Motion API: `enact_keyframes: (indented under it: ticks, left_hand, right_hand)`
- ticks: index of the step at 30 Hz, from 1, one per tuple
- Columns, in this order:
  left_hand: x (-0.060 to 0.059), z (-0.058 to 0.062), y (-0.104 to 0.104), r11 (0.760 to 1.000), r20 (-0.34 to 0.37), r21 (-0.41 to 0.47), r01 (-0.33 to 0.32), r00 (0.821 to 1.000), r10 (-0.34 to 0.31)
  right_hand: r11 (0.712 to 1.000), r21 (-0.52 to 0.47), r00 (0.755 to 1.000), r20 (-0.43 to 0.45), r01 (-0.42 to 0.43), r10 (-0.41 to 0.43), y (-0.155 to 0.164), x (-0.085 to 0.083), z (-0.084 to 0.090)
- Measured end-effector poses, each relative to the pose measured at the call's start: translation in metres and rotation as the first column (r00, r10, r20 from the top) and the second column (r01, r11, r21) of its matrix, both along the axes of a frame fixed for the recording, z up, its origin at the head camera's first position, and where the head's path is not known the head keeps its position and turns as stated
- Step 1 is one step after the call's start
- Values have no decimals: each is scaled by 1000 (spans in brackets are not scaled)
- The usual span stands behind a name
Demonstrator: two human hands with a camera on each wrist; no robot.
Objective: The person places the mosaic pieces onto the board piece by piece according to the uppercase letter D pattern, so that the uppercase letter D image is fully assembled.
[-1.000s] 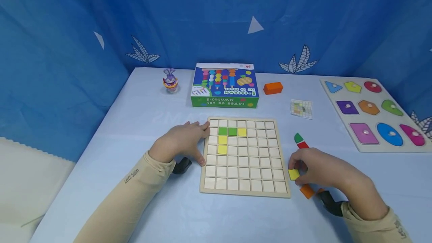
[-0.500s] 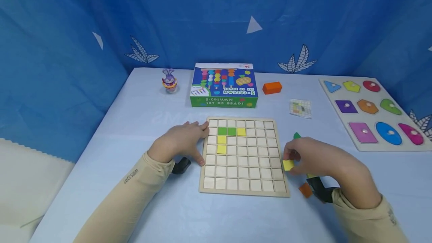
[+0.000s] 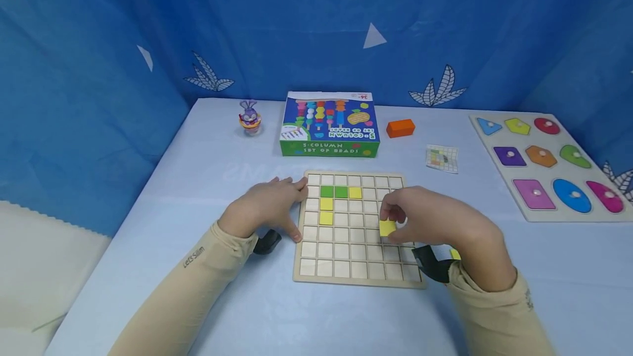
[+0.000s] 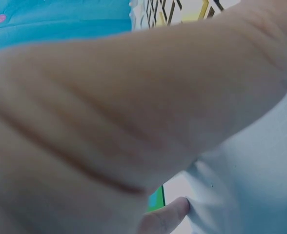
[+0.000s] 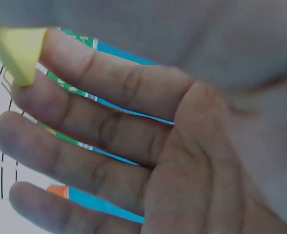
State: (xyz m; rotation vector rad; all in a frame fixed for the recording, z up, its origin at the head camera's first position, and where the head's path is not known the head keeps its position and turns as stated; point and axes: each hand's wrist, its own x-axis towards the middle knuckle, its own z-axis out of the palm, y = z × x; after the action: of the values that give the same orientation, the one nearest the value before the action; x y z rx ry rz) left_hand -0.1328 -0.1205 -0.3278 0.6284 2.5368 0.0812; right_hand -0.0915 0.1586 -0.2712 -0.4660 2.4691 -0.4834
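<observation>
I am pinching a yellow tile (image 3: 387,228) in my right hand (image 3: 435,224), holding it over the right part of the grid board (image 3: 357,279). The placed yellow and green tiles (image 3: 333,192) are lying to its far left. My left hand (image 3: 267,207) is resting with its fingers seemingly flat against the board's left edge.

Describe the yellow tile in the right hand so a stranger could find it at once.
Start at the wooden grid board in the middle of the table. Over its right half, the right hand pinches a yellow square tile. Unlike the yellow and green tiles seated near the board's upper left, this one is held above the cells.
</observation>
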Motion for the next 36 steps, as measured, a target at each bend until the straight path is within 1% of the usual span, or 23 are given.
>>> enact_keyframes:
  ticks: [3, 6, 10, 14, 19, 23, 27, 36]
  left_hand:
    - [0, 0, 0, 1000, -3, -1, 3, 1000, -3]
    - [0, 0, 0, 1000, -5, 1, 6, 1000, -6]
    - [-1, 0, 0, 1000, -8, 5, 8, 1000, -8]
    - [0, 0, 0, 1000, -12, 2, 7, 1000, -7]
    - [0, 1, 0, 1000, -14, -9, 7, 1000, -7]
    - [0, 1, 0, 1000, -17, -10, 13, 1000, -13]
    - [-1, 0, 1, 1000, -19, -11, 10, 1000, -10]
    - [-1, -1, 2, 1000, -18, -14, 2, 1000, -2]
  right_hand:
    - [1000, -10, 999, -32, -7, 6, -9, 0, -3]
    - [999, -34, 996, -89, -32, 29, -18, 0, -10]
    - [994, -71, 980, -185, -86, 72, -35, 1, -23]
    - [988, -75, 961, -252, -133, 111, -51, 3, -37]
    - [985, -50, 945, -295, -166, 144, -66, 6, -53]
    - [982, -33, 931, -324, -187, 166, -73, 6, -62]
    - [978, -25, 918, -350, -207, 185, -77, 5, -67]
    - [978, 19, 906, -374, -206, 198, -80, 6, -70]
